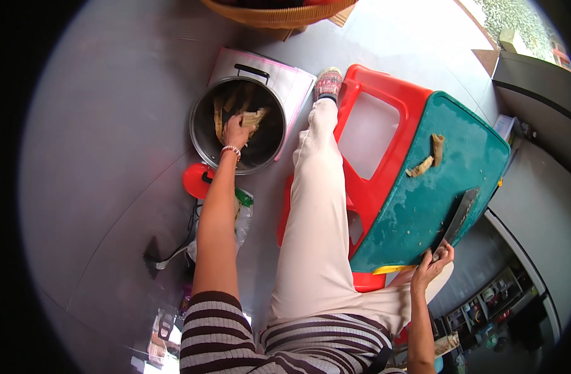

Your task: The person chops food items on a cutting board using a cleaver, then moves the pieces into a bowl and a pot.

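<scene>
My left hand [237,132] reaches into a deep metal pot [200,149], its fingers closed around a pale, ridged strip of food [253,118]. More brownish strips [218,114] lie inside the pot. On the right, my right hand [433,266] grips the handle of a cleaver [462,217], whose blade rests along the edge of a green tabletop [409,210]. Two short brownish pieces [437,148] lie touching near the middle of that tabletop, with small crumbs around the blade. The surface looks wet in patches.
The green top sits on a red plastic stool [393,103]. The pot stands over a white and pink sheet or box [290,84]. Near it are a red round object [197,181], a plastic bag [243,219] and a metal utensil [174,256]. A wicker basket [280,16] is ahead.
</scene>
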